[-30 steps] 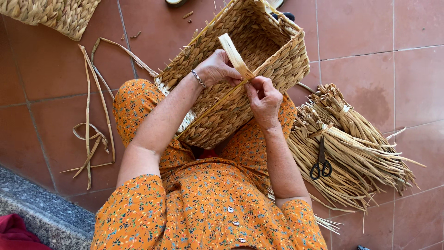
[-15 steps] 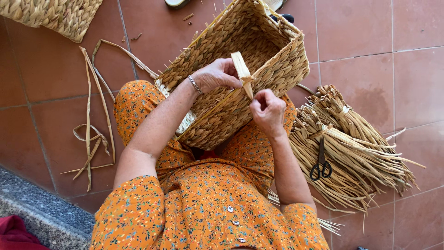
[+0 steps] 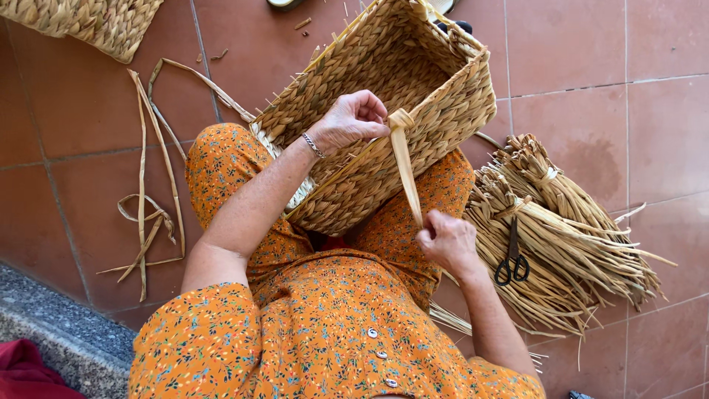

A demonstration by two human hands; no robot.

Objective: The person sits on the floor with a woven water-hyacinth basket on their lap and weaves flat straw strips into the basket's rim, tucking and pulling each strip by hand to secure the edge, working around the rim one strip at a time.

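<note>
Left hand [image 3: 353, 122] is pinched shut at the rim of a woven rectangular basket [image 3: 384, 111], fingers pressing a knot-like fold of a flat straw strip [image 3: 405, 159] against the rim, seemingly to keep the fold from slipping. Right hand [image 3: 447, 240] sits lower, toward the person's body, closed in a fist around the strip's free end, so the strip runs taut and nearly straight between the two hands. The basket rests tilted on the person's lap, its opening facing away, which brings the near rim within reach of both hands. An orange flowered dress [image 3: 332, 332] covers the lap.

On the person's right, just beside the right hand, lies a bundle of dried straw [image 3: 569, 229] on the red floor tiles [image 3: 605, 74], with black-handled scissors [image 3: 513, 262] resting on top of it. On the left, loose straw strips [image 3: 151, 214] trail across the tiles. Another woven basket [image 3: 88, 22] shows at the upper left edge.
</note>
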